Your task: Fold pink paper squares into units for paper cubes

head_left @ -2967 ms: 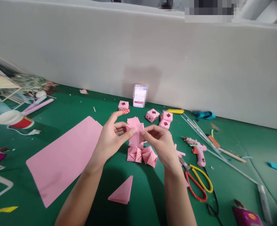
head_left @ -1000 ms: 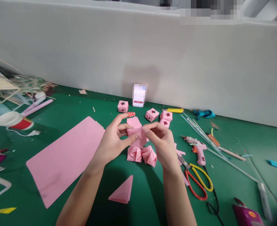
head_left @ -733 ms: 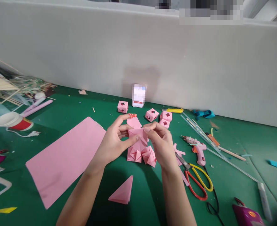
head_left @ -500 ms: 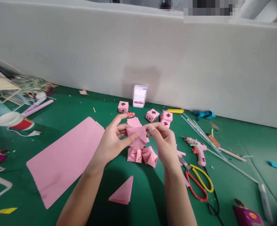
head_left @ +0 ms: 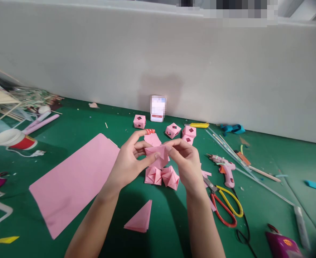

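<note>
Between my two hands is a folded piece of pink paper [head_left: 160,161], held up over the table with creases across its top. My left hand [head_left: 131,154] pinches its left side, thumb in front; the index finger, with a red patterned wrap at its tip, sticks out. The thumb and fingers of my right hand [head_left: 183,157] grip the upper right corner. Just below are folded pink paper units [head_left: 170,178], and a pink paper piece [head_left: 152,139] lies behind. Nearer me rests a stack of folded pink triangles [head_left: 140,218].
Pink paper cubes with cut-out holes [head_left: 173,130] stand before a propped phone [head_left: 158,108]. Left are a large pink sheet [head_left: 74,182] and a paper cup [head_left: 15,139]. Scissors [head_left: 223,206], a glue gun [head_left: 224,168] and a yellow cutter [head_left: 199,125] lie right. A white wall [head_left: 93,57] rises behind.
My right thumb and fingers have shifted slightly inward onto the paper's upper right corner, and the paper's top has tilted. The left hand keeps its pinch.
</note>
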Tool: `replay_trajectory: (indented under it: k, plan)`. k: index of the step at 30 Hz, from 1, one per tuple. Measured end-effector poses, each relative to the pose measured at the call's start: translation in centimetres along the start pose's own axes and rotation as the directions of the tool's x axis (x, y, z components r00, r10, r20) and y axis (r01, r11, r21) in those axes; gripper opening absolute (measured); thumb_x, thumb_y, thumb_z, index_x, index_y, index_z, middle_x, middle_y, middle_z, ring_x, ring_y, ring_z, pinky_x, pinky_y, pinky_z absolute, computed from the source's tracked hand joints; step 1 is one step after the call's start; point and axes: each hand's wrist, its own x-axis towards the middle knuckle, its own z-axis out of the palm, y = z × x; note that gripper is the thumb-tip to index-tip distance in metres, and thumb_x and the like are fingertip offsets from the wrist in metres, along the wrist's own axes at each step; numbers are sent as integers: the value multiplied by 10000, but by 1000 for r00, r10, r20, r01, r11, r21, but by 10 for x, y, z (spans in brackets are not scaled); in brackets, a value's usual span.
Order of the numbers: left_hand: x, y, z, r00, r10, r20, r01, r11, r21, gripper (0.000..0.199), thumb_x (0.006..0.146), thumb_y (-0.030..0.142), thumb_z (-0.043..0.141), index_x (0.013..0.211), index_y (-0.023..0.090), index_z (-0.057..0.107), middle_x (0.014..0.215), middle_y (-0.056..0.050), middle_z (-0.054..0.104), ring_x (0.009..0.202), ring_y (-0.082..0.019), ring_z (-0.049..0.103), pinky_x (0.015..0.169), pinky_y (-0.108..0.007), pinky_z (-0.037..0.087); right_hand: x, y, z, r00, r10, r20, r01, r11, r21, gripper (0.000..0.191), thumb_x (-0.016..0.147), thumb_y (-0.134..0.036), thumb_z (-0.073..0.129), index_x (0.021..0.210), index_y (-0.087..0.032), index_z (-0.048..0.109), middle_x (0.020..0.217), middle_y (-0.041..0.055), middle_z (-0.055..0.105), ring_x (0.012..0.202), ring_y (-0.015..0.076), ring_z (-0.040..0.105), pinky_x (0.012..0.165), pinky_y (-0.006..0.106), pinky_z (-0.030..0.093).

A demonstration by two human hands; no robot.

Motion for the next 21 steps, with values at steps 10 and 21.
replay_trajectory:
  k: [10,21]
  plan:
    - [-1,1,3,1000,9,-29,-9,1000,-20,545,793,241,790,1274,275,535,831,51,705,811,-127,713,753,-221,557,-2,3,13,996,-1,-86,-1,1000,-22,172,911,-319,648,796,-192,666,722,-25,568,642,102,475,618,224,409]
    - [-2,4,4,999,14,-31,-14,1000,-3,552,800,253,768,1298,237,530,847,16,712,787,-157,712,714,-259,566,-2,0,18,983,-108,-149,81,981,-177,226,934,-386,618,798,-207,646,747,0,621,677,140,545,633,257,445]
